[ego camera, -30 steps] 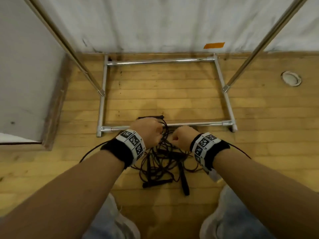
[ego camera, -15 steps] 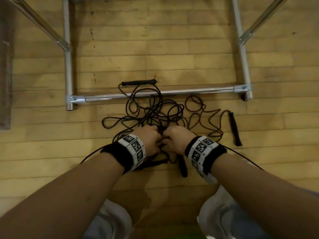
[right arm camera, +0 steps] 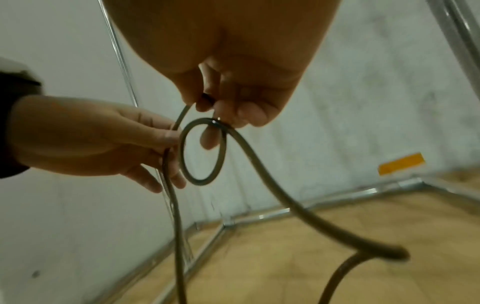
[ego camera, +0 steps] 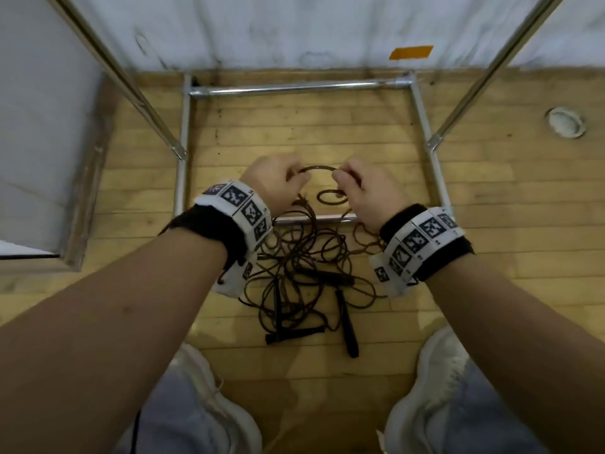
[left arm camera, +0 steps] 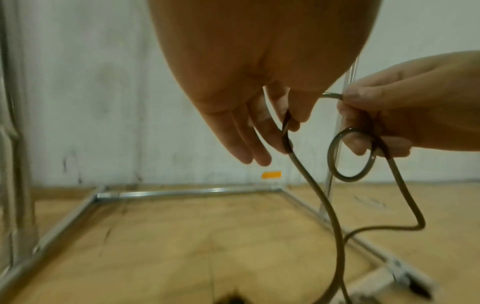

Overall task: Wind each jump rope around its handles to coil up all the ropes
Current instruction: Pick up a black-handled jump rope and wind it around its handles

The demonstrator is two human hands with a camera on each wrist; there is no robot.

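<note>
**Two hands hold up a loop of jump rope over a wood floor**

The floor (ego camera: 491, 224) is made of yellow wood boards, with a white wall (ego camera: 294, 27) behind it. A shiny metal frame (ego camera: 288, 88) of thin round pipes sits on the floor, and a small orange tag (ego camera: 411, 53) is stuck on the wall.

The left hand (ego camera: 273, 181) and the right hand (ego camera: 366, 188) are up in the air, close together but not touching. Each one pinches the same jump rope (ego camera: 316, 167) between thumb and fingers. The left fingers (left arm camera: 249, 133) point down, with the rope running along them. The right fingers (right arm camera: 244, 111) curl around the rope. A short, curved bit of rope goes from one hand to the other. Just below the right fingers the rope twists into a small round loop (left arm camera: 350, 154). From both hands it hangs down to the floor.

Under the hands lies a messy pile of ropes (ego camera: 304, 257). The ropes are thin, dark, smooth and bendy. Black stick-shaped handles (ego camera: 348, 329) lie in the pile, near the person's white shoes (ego camera: 442, 365).

Both wrists wear black bands with white square tags (ego camera: 244, 204) that have black block patterns. No words can be read.
</note>
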